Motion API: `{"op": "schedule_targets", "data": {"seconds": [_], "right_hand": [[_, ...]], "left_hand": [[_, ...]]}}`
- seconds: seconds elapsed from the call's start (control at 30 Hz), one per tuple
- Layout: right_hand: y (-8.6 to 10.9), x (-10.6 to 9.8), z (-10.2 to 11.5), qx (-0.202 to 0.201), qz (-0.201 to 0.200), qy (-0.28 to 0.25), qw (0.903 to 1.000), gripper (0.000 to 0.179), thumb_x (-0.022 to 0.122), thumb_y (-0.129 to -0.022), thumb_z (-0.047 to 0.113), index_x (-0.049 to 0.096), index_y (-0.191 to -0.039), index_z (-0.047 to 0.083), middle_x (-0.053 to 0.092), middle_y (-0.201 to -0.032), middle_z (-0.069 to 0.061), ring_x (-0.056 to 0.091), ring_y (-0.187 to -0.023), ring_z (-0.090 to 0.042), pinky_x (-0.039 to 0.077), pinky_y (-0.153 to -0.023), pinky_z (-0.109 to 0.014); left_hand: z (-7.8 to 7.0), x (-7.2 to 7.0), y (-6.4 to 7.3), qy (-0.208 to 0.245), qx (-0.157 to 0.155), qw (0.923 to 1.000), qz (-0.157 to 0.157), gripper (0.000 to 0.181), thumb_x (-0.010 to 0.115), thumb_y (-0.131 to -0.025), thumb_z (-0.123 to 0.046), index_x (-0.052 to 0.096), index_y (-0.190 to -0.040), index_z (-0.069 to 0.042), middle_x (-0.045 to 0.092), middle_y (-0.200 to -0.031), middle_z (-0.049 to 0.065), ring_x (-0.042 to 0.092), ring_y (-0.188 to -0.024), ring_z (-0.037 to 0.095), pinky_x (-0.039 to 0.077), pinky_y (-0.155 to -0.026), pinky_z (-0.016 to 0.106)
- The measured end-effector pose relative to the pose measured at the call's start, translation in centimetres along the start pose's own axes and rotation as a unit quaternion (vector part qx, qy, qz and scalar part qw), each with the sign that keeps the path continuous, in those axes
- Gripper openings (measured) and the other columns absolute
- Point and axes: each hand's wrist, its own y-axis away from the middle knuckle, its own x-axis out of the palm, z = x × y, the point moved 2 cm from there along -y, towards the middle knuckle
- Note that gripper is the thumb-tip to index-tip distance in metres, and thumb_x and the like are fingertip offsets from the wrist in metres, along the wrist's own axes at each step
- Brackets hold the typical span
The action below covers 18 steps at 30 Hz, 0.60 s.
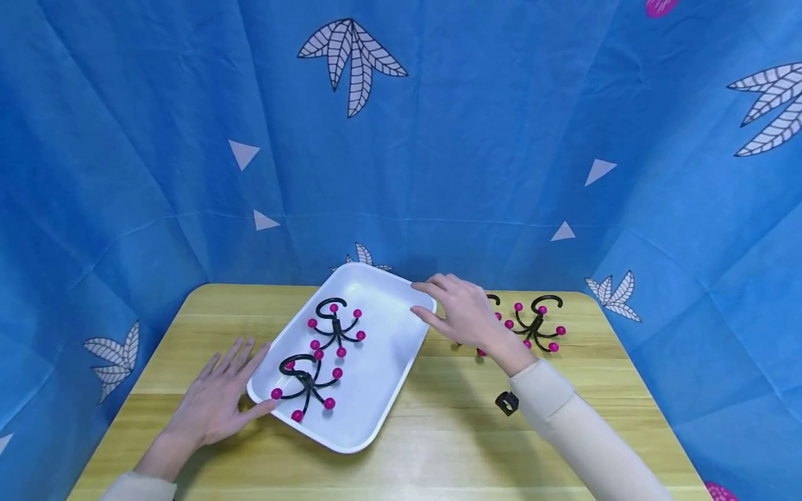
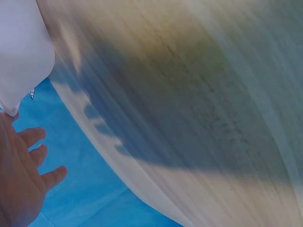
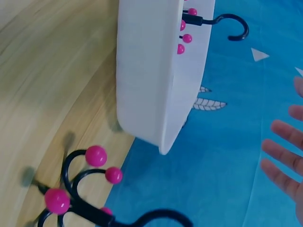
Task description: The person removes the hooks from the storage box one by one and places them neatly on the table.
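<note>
A white tray [image 1: 382, 390] stands at an angle on the wooden table, with two black multi-arm hooks in it. Each hook, such as the nearer one [image 1: 307, 380] and the farther one [image 1: 336, 327], has pink ball tips. My left hand [image 1: 216, 400] is spread at the tray's near left corner, its thumb and index finger at the rim. At the far right corner is my right hand [image 1: 460, 309], thumb and fingers apart and fingertips close to the rim. Nothing is held in the right wrist view, where the right hand [image 3: 286, 146] shows loosely extended fingers.
Two more hooks lie on the table right of the tray: one [image 1: 537, 327] in plain sight, another [image 1: 495, 300] partly hidden behind my right hand. A small black item [image 1: 507, 402] sits by the right cuff. Blue patterned cloth [image 1: 438, 153] surrounds the wooden table [image 1: 457, 452].
</note>
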Motion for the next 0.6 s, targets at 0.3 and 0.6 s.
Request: {"op": "schedule_targets", "data": {"seconds": [0.3, 0.6], "right_hand": [[-1.8, 1.5, 1.5, 0.0, 0.015, -0.004, 0.9999, 0.045, 0.069, -0.099, 0.048, 0.072, -0.134, 0.02, 0.077, -0.115, -0.001, 0.073, -0.097, -0.021, 0.063, -0.069, -0.032], [-3.5, 3.3, 3.3, -0.019, 0.028, -0.003, 0.9994, 0.044, 0.066, -0.1, 0.05, 0.072, -0.134, 0.022, 0.077, -0.116, 0.001, 0.073, -0.099, -0.019, 0.063, -0.073, -0.034]], "left_hand": [[0.0, 0.1, -0.1, 0.0, 0.002, 1.0, -0.001, 0.103, 0.062, -0.09, -0.076, 0.03, -0.168, -0.015, 0.036, -0.17, 0.024, 0.031, -0.159, 0.047, 0.028, -0.127, 0.069], [-0.1, -0.1, 0.0, -0.002, 0.0, 1.0, 0.005, 0.104, 0.061, -0.09, -0.076, 0.029, -0.168, -0.015, 0.036, -0.17, 0.024, 0.031, -0.159, 0.047, 0.028, -0.127, 0.069]]}}
